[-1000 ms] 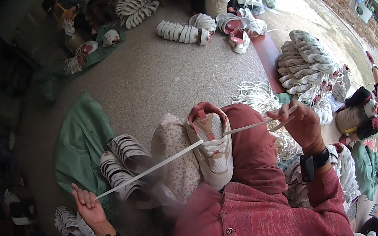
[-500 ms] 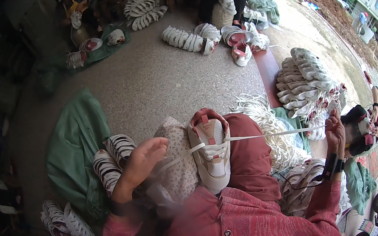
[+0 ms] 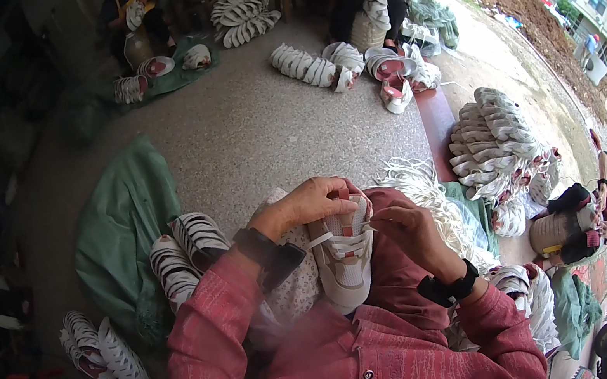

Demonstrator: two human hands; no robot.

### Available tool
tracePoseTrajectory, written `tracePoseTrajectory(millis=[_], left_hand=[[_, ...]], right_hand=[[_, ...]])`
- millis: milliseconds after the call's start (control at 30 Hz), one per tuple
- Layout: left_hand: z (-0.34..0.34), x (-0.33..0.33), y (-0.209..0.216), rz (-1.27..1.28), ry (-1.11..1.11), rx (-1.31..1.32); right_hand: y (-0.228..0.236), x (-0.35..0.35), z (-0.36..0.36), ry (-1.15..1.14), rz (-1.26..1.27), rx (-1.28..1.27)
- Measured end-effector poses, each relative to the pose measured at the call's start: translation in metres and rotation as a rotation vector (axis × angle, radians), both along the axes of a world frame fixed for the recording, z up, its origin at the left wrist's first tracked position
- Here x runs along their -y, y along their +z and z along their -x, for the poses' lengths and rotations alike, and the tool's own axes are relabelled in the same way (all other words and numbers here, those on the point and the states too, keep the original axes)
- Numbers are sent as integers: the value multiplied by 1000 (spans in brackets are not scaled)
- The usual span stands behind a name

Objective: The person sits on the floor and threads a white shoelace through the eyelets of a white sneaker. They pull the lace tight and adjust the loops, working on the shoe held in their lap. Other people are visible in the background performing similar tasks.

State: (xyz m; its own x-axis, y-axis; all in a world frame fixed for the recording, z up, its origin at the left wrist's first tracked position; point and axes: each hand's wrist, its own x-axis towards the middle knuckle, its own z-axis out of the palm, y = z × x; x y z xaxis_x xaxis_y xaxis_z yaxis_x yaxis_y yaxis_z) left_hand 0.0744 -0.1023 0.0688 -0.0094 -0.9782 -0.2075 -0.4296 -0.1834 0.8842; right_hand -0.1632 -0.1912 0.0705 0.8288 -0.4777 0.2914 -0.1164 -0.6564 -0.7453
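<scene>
Both hands have come together since the earlier frame; left hand (image 3: 309, 203) grips one white shoe (image 3: 345, 255); right hand (image 3: 408, 230) fingers pinch its one white lace (image 3: 342, 237); two striped shoes (image 3: 187, 250) lie left of the fingers.

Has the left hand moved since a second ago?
Yes. The left hand has come in from far out at the lower left to grip the toe of the white and pink lace-up sneaker on the lap.
</scene>
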Motion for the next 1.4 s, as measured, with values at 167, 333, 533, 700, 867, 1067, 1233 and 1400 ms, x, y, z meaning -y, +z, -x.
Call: tracePoseTrajectory(millis=[167,333,533,700,867,1067,1233,1400], left_hand=[[-3,-3,-8,-90,26,-386],[-2,-5,-9,-84,26,-494],[-2,-5,-11,-47,16,-483],[-8,-7,-19,-63,9,-480],[-4,-8,-16,-38,22,-510],[0,-6,-17,5,45,-445],[-2,-4,-29,-2,81,-508],[-3,4,-29,-21,39,-591]], right_hand=[[-8,-13,-13,-21,327,9],[-29,-9,-22,72,202,85],[-28,-9,-26,178,-271,63],[-21,6,-41,341,303,67],[-15,6,-31,211,191,-50],[-18,-12,-37,128,131,0],[12,-19,-48,215,639,-127],[-5,-30,-61,330,1129,-268]])
